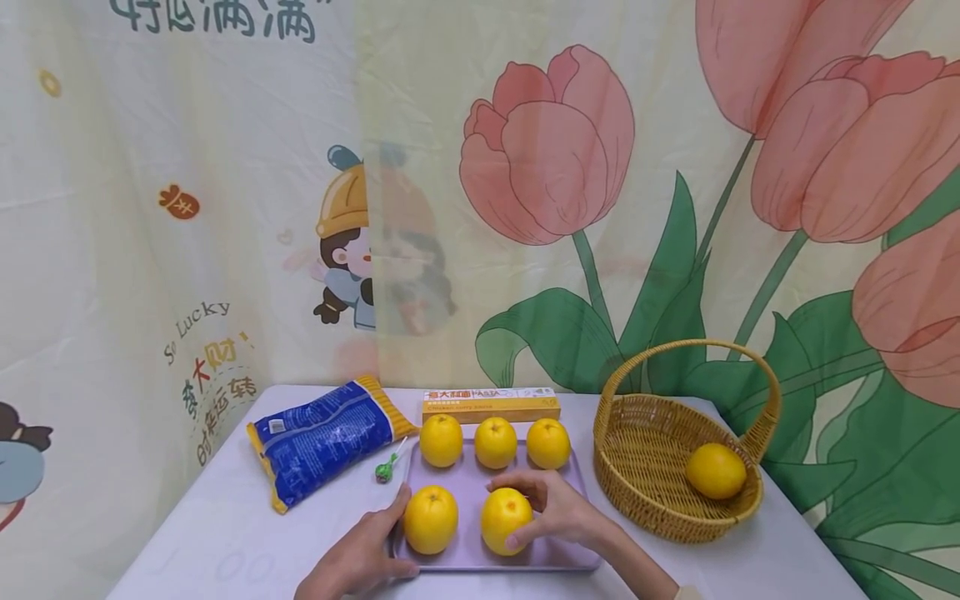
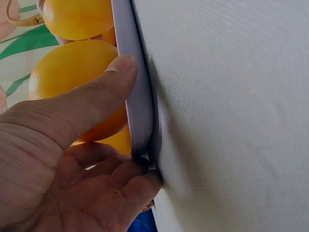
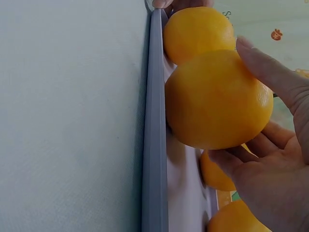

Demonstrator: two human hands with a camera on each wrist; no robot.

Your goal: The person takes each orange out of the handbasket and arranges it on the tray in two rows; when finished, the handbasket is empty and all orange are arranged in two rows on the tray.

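A shallow lilac tray (image 1: 468, 562) carries oranges in two rows. Three sit along the back, including the back-middle orange (image 1: 495, 442). In front, my right hand (image 1: 558, 508) holds the front-right orange (image 1: 507, 522) between thumb and fingers; the right wrist view shows that orange (image 3: 219, 99) low over the tray. My left hand (image 1: 365, 546) grips the tray's front-left corner beside the front-left orange (image 1: 431, 520). In the left wrist view its thumb lies across the tray wall (image 2: 137, 111), with the fingers curled at the corner.
A wicker basket (image 1: 637, 504) with a tall handle stands right of the tray, one orange (image 1: 716, 471) inside. Behind the tray lies a pasta box (image 1: 491, 407). To the left are a blue packet (image 1: 326, 442) and a green-wrapped lollipop (image 1: 386, 469). A printed curtain (image 1: 540, 317) hangs behind.
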